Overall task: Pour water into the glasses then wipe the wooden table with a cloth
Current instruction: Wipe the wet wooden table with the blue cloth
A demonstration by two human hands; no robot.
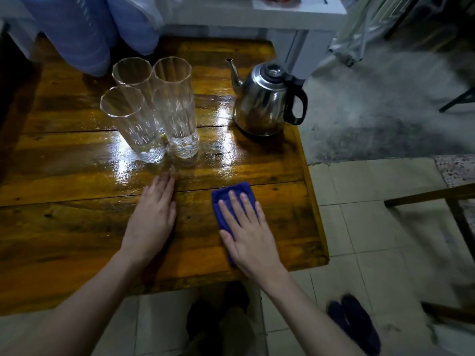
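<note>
blue cloth (235,199) under flat r hand (250,237); l hand (151,222) flat, empty, on wooden table (77,227).

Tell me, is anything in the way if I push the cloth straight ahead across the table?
Nothing visible close ahead of the blue cloth under your right hand. Farther on, the glasses stand ahead-left and the kettle ahead-right on the wooden table.
</note>
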